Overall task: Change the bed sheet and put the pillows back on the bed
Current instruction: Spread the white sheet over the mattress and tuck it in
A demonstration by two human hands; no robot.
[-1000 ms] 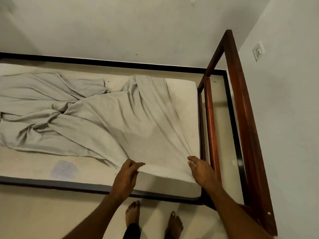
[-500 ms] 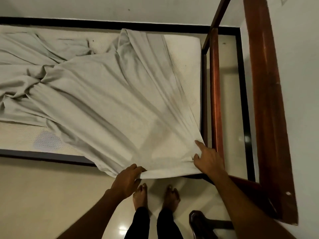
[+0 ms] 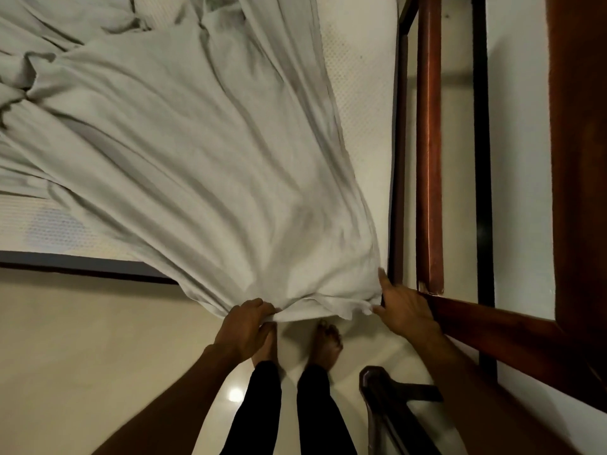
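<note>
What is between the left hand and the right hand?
In the head view, the grey sheet spans from the left hand to the right hand.

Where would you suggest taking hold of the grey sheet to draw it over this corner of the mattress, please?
Grip the sheet along its near hem, from the standing side, hands apart, as the left hand and right hand do. The hem overhangs the mattress edge and the folds fan out from it, so a pull should probably spread the cloth evenly.

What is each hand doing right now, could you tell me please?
Left hand: closed, gripping the edge of the grey bed sheet.
Right hand: closed, pinching the same sheet at its corner.
</note>
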